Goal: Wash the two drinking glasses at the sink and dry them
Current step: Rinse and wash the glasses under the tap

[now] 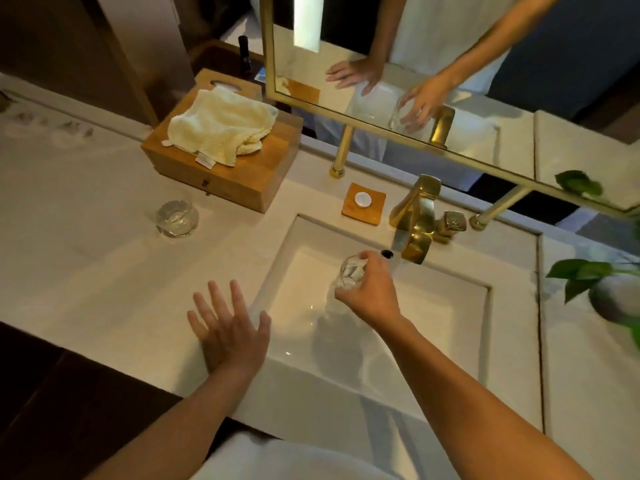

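My right hand (371, 295) grips a clear drinking glass (350, 271) over the white sink basin (433, 306), just in front of the gold faucet (417, 223). No water is seen running. My left hand (228, 327) lies flat with fingers spread on the counter at the sink's left rim, holding nothing. The second drinking glass (177, 218) stands on the counter to the left, in front of a wooden box (249, 181). A cream towel (221, 124) lies crumpled on top of that box.
A small wooden coaster with a white round cap (363, 203) sits behind the basin. A gold-framed mirror (450, 140) stands on posts along the back. Green plant leaves (585, 275) reach in at the right. The counter's front edge is near my body.
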